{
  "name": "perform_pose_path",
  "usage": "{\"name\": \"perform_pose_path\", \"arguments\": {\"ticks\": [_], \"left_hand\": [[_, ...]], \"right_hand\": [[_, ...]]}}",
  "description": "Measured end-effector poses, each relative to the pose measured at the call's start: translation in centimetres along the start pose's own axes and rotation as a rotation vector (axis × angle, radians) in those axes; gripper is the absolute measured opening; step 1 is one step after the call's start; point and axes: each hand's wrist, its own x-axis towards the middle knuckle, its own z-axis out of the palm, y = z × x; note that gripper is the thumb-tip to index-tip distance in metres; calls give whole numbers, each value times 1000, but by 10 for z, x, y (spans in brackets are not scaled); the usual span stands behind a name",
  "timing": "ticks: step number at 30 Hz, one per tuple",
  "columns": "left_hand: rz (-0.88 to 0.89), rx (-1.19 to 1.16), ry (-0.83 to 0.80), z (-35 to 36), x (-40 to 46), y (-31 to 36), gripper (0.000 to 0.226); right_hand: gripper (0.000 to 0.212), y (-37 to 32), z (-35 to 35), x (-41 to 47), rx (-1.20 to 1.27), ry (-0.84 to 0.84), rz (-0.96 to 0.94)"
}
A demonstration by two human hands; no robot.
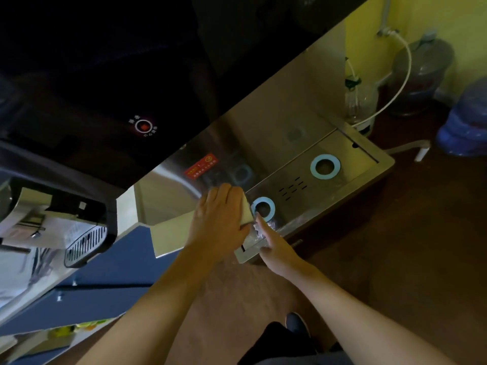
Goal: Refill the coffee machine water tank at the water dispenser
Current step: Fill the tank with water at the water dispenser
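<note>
Gripping a pale, clear water tank (pixel 246 210), the left hand (pixel 220 219) holds it over the dispenser's steel tray (pixel 342 180), beside the nearer blue ring (pixel 263 208). The right hand (pixel 274 247) points one finger at the tank's base, other fingers curled.

We count two hands: the left hand (pixel 220 219) and the right hand (pixel 276 248). We see two blue rings on the steel tray of the water dispenser (pixel 303 143): a near ring (pixel 263 208) and a far ring (pixel 325 166). One cluster of drain slots (pixel 292 189) sits between them. We count one red warning sticker (pixel 201 166) and one lit round button (pixel 143 126) on the dark panel. We see two large water bottles on the floor, one grey (pixel 421 75) and one blue (pixel 466 119), plus one coffee machine (pixel 60 214) and one shoe (pixel 296 322).
</note>
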Motion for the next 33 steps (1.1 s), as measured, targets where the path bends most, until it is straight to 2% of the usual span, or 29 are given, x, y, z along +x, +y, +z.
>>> {"name": "perform_pose_path", "arguments": {"ticks": [3,7,11,14,20,24,27,30,33], "left_hand": [[-137,-252,139,0,-14,-12,60],[-278,-551,210,3,-19,-18,70],[-323,-824,292,4,-12,-4,67],[-368,-1054,365,4,-5,17,68],[-480,-1275,506,0,15,58,71],[-543,-1380,620,-3,31,77,67],[-560,-1467,682,-9,36,86,65],[-489,-1543,714,-24,39,89,68],[-439,-1527,761,-33,44,93,63]], "right_hand": [[79,-7,-8,-5,-117,121,-30],[78,-30,-37,-17,-509,256,-98],[78,-57,-80,-34,-740,301,-143],[78,-75,-107,-41,-803,336,-123],[77,-96,-166,-37,-1003,331,-289],[76,-102,-200,-28,-1094,284,-386],[64,-108,-214,-30,-1130,293,-482],[48,-131,-222,-41,-1036,463,-610],[49,-160,-232,-42,-901,662,-780]]}}
